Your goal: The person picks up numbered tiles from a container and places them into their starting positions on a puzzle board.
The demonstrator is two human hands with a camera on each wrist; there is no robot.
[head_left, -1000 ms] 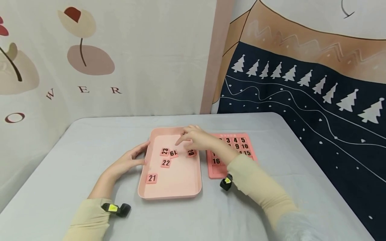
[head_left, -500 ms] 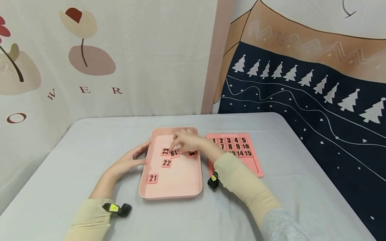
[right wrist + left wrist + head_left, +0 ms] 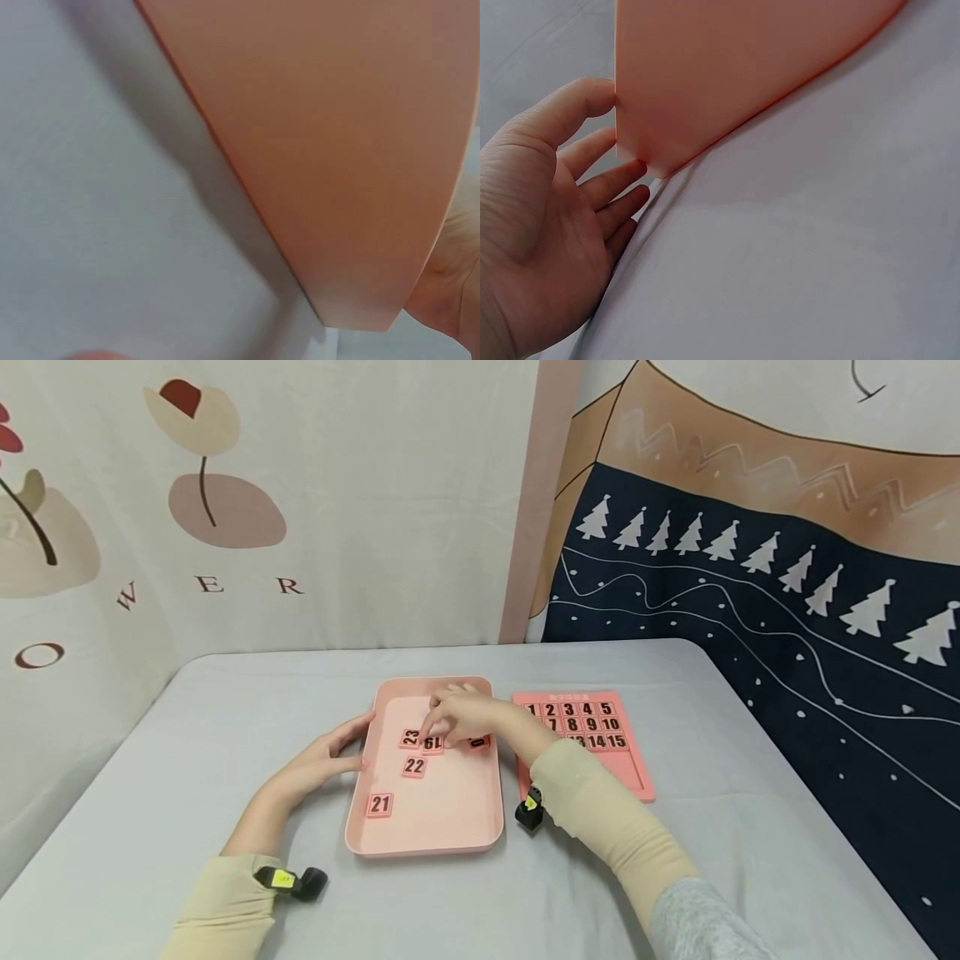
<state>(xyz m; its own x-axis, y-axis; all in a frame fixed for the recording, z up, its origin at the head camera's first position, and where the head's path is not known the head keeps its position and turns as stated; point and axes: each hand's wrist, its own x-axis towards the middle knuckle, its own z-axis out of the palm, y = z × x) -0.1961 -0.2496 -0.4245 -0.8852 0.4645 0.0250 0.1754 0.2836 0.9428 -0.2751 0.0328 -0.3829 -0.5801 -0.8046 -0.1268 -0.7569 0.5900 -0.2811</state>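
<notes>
The left hand [image 3: 328,758] rests its relaxed fingertips against the left outer wall of a pink tray [image 3: 423,845]; in the left wrist view its fingers meet the tray's side. Inside the tray, the right hand [image 3: 467,713] pinches a pink number tile marked 19 [image 3: 432,745], upside down, between index finger and thumb. Tile 23 [image 3: 409,739] lies sideways just left of it, with tile 22 [image 3: 413,767] below and tile 21 [image 3: 379,805] by the left wall. Another tile [image 3: 478,743], partly covered by the right hand, lies near the right wall.
Right of the tray lies a pink number board [image 3: 626,766] with rows of number tiles, its lower left hidden by the right sleeve [image 3: 592,797]. A grey cloth covers the table [image 3: 255,710]. Printed curtains [image 3: 390,527] hang behind it.
The right hand has moved left and down inside the tray onto tile 19, which has turned slightly. More of the number board shows. The left hand stays at the tray's side.
</notes>
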